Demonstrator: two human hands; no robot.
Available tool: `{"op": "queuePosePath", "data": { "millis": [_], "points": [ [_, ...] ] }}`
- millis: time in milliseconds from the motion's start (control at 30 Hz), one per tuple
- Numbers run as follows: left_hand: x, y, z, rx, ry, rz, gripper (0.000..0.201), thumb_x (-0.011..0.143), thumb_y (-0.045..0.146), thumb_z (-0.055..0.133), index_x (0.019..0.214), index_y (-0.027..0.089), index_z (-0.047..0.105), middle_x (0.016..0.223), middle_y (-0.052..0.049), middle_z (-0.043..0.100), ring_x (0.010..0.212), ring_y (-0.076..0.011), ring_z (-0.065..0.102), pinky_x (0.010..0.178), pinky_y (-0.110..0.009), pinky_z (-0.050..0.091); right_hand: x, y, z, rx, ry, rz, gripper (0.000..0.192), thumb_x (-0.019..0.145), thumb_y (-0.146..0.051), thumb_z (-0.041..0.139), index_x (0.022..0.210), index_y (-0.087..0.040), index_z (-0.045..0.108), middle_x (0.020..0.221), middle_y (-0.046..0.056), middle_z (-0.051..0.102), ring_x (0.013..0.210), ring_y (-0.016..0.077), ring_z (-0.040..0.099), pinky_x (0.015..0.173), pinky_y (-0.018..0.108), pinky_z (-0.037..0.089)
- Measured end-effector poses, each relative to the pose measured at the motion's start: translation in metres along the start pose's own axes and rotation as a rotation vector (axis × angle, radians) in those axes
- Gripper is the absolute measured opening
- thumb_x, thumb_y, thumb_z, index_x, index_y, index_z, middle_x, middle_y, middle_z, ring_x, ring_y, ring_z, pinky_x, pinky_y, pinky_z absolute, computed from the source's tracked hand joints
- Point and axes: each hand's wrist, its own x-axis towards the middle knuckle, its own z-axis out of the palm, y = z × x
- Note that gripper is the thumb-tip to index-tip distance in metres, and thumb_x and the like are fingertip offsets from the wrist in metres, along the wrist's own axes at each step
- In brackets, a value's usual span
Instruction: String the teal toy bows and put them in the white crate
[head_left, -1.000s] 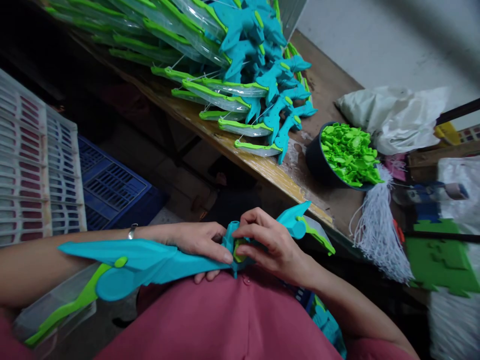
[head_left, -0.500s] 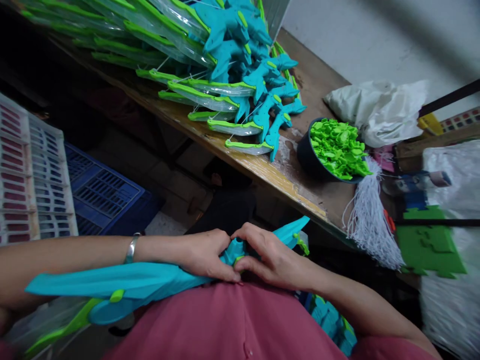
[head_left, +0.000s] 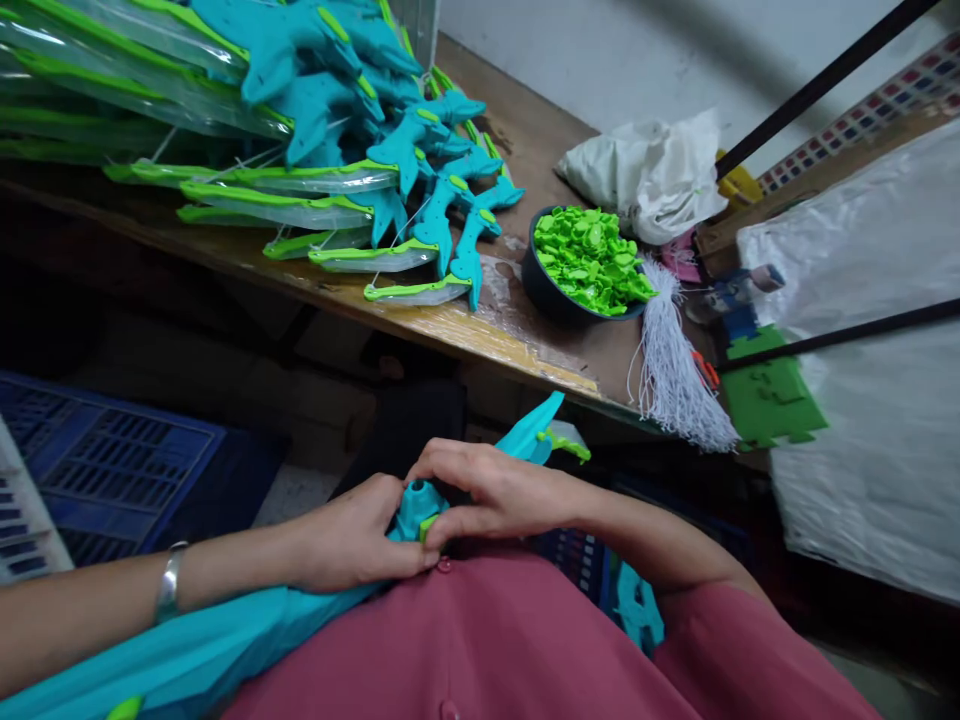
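The turquoise toy (head_left: 225,640) lies across the person's front, against the red shirt (head_left: 487,620), its left end running out of view. A second ago the right hand (head_left: 487,490) was plucking at the green piece (head_left: 427,527) with raised fingers; now it is folded down, its thumb pressing beside that piece. The left hand (head_left: 360,535) is clamped round the toy's middle, the right hand likewise, the thumbs nearly meeting. That looks like a shift from placing to pressing home; whether the piece is fully seated is hidden. The view has swung right, while the bench (head_left: 517,355) carries the same pile of finished-looking toys (head_left: 300,60) and the dark bowl (head_left: 551,295) of green bits (head_left: 592,260).
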Motion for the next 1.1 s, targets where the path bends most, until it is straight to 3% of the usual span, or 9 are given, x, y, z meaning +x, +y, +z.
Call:
{"op": "queuePosePath", "data": {
  "millis": [167,267,367,467,567,867,933,1033,1100],
  "points": [
    [-0.010,0.002,-0.013,0.041,-0.034,0.016,0.029,0.084,0.044,0.066,0.074,0.019,0.055,0.070,0.003,0.048,0.068,-0.0150,0.044,0.060,-0.026,0.035,0.003,-0.015,-0.003,-0.045,0.009,0.006,0.028,0.097,-0.032,0.072,0.114,-0.014,0.058,0.109,0.008,0.060,0.093,0.0176,0.060,0.078,0.028,0.051],
    [-0.013,0.009,-0.025,0.154,-0.108,-0.130,0.041,0.077,0.058,0.072,0.075,0.020,0.058,0.072,0.002,0.053,0.068,-0.0173,0.048,0.057,-0.027,0.036,0.006,-0.020,0.006,-0.067,0.025,0.057,0.026,0.095,-0.029,0.073,0.110,-0.016,0.056,0.107,0.007,0.060,0.088,0.0173,0.059,0.073,0.028,0.050],
    [-0.012,0.015,-0.030,0.203,-0.099,-0.256,0.042,0.073,0.061,0.073,0.075,0.020,0.061,0.071,0.000,0.060,0.067,-0.0202,0.053,0.055,-0.028,0.036,0.013,-0.017,0.013,-0.091,0.051,0.104,0.025,0.094,-0.027,0.074,0.107,-0.017,0.054,0.106,0.007,0.061,0.087,0.0178,0.059,0.073,0.028,0.050],
    [-0.007,0.014,-0.024,0.176,0.009,-0.272,0.030,0.076,0.049,0.070,0.079,0.020,0.065,0.078,-0.003,0.068,0.076,-0.0240,0.061,0.062,-0.029,0.041,0.022,-0.011,0.017,-0.148,0.065,0.182,0.024,0.092,-0.026,0.075,0.100,-0.016,0.055,0.100,0.007,0.061,0.082,0.0176,0.057,0.069,0.028,0.047],
    [-0.004,0.005,-0.015,0.160,0.095,-0.198,0.028,0.080,0.047,0.067,0.085,0.020,0.067,0.087,-0.004,0.073,0.084,-0.0264,0.065,0.072,-0.032,0.044,0.027,-0.002,0.017,-0.161,0.039,0.253,0.023,0.091,-0.028,0.074,0.099,-0.014,0.057,0.097,0.007,0.062,0.080,0.0179,0.058,0.067,0.028,0.045],
    [0.012,-0.022,0.010,-0.043,0.080,-0.186,0.026,0.081,0.042,0.065,0.086,0.017,0.068,0.096,-0.005,0.077,0.097,-0.0299,0.067,0.081,-0.034,0.046,0.027,0.023,0.034,-0.137,-0.084,0.380,0.025,0.088,-0.027,0.075,0.102,-0.008,0.065,0.101,0.011,0.068,0.081,0.0185,0.062,0.065,0.025,0.045],
    [0.012,-0.018,0.004,0.022,0.053,-0.202,0.025,0.080,0.041,0.065,0.086,0.017,0.069,0.096,-0.006,0.077,0.096,-0.0305,0.069,0.080,-0.034,0.046,0.028,0.021,0.035,-0.136,-0.057,0.374,0.029,0.088,-0.030,0.076,0.106,-0.009,0.065,0.102,0.010,0.069,0.084,0.0187,0.063,0.068,0.025,0.047],
    [0.010,-0.011,-0.014,0.292,0.038,-0.222,0.027,0.083,0.044,0.062,0.090,0.020,0.070,0.096,-0.006,0.078,0.094,-0.0322,0.071,0.077,-0.035,0.047,0.026,0.012,0.026,-0.245,0.005,0.284,0.034,0.092,-0.037,0.075,0.109,-0.010,0.065,0.106,0.011,0.070,0.087,0.0199,0.065,0.069,0.027,0.049],
    [0.007,-0.011,-0.028,0.520,0.093,-0.172,0.034,0.087,0.050,0.058,0.100,0.021,0.072,0.101,-0.009,0.079,0.097,-0.0354,0.072,0.079,-0.039,0.049,0.015,0.006,0.010,-0.383,0.139,0.164,0.037,0.095,-0.044,0.072,0.110,-0.010,0.065,0.110,0.013,0.070,0.091,0.0222,0.066,0.074,0.031,0.052]
  ]
}}
